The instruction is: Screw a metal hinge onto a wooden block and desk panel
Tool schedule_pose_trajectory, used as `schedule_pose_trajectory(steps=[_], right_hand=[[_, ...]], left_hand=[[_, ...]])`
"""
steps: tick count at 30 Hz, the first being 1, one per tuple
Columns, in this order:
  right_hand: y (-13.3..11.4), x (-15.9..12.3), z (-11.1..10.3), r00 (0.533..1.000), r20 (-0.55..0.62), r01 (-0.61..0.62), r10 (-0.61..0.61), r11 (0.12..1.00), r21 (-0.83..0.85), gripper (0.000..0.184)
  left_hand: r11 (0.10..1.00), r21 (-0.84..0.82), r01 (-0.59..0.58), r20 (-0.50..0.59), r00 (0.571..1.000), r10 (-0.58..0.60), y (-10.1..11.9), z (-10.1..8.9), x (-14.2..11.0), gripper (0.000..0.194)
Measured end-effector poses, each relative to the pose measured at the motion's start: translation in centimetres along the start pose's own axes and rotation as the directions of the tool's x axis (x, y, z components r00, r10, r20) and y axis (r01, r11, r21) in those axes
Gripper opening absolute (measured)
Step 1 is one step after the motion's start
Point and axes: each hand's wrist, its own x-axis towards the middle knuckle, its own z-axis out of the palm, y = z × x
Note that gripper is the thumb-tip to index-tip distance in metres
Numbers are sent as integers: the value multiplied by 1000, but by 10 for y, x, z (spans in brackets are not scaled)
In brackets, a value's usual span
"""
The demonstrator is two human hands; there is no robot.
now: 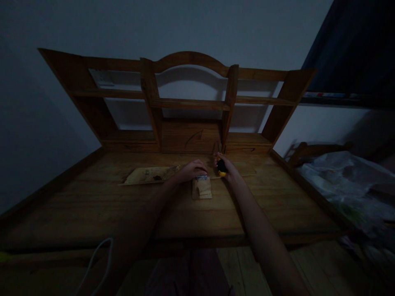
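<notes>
With the right hand [230, 168] clamped round the yellow-and-black tool [221, 165], two o'clock from the wooden block [203, 191] on the surface [173, 211], the left hand [193, 168] at eleven (whether its fingers pinch the metal piece [202, 177], one cannot tell) would best keep the block steady.

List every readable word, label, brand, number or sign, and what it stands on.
No text is readable in this dim picture.
Tool handle in the right hand: any print too small.
Metal piece by the left hand: too small to tell.
Colored strip, upper right: too blurred.
</notes>
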Motion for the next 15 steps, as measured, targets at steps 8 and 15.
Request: schedule_pose_trajectory(steps=[8,15], right_hand=[[-1,-2,2,1000,-4,0,0,1000,-17,17],[-2,-3,4,1000,-6,5,-5,1000,-29,19]], left_hand=[[1000,5,-3,-12,1000,4,1,2,2,18],[994,103,38,-79,996,-30,6,5,1,19]])
